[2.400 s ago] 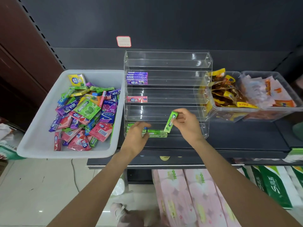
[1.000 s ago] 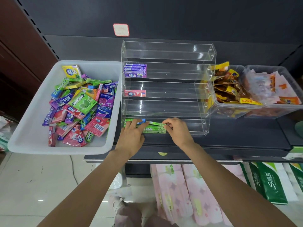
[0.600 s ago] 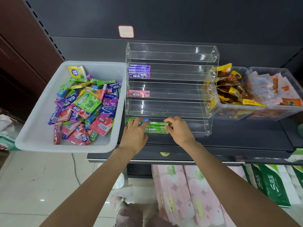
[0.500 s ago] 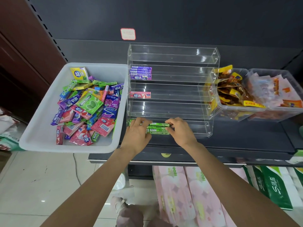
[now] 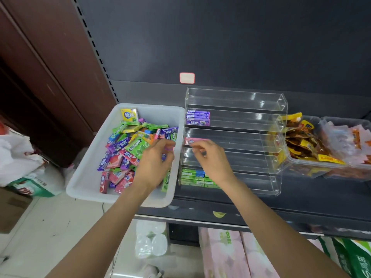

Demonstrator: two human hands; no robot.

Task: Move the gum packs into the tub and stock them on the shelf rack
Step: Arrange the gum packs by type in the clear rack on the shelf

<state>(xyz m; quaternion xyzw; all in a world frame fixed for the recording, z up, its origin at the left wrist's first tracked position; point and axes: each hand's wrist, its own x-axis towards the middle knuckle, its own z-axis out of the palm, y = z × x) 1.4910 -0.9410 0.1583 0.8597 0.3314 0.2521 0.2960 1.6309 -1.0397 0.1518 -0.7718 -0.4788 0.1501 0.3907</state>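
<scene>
Reaching over white plastic tub (image 5: 84, 175), smooth w/ rounded rim, left hand (image 5: 155, 163) w/ fingers curled down among loose gum packs (image 5: 128, 149); blurred, can't tell if gripping anything. Glossy flat wrappers heaped in tub: green, purple, pink, yellow, mostly slim rectangular sticks plus a few wider flat packs, one green w/ DOUBLEMINT print. Right hand (image 5: 210, 157) in front of clear acrylic rack (image 5: 251, 125), fingers loosely bent, fingertips near pink pack (image 5: 195, 140) on middle tier; contact not clear, nothing seen held. Rack stepped, hard transparent tiers w/ shiny edges, standing just right of tub on dark shelf (image 5: 301, 199). Purple sticks (image 5: 197, 118) stacked at left end of 2nd tier from top; green sticks (image 5: 193, 177) stacked at left end of bottom tier. Top tier holding nothing visible. Right of rack, 2 clear plastic bins (image 5: 321, 163) w/ crinkly snack pouches, yellow-brown in one, pale w/ orange in other. Below shelf, soft pink-wrapped paper rolls (image 5: 230, 249).
</scene>
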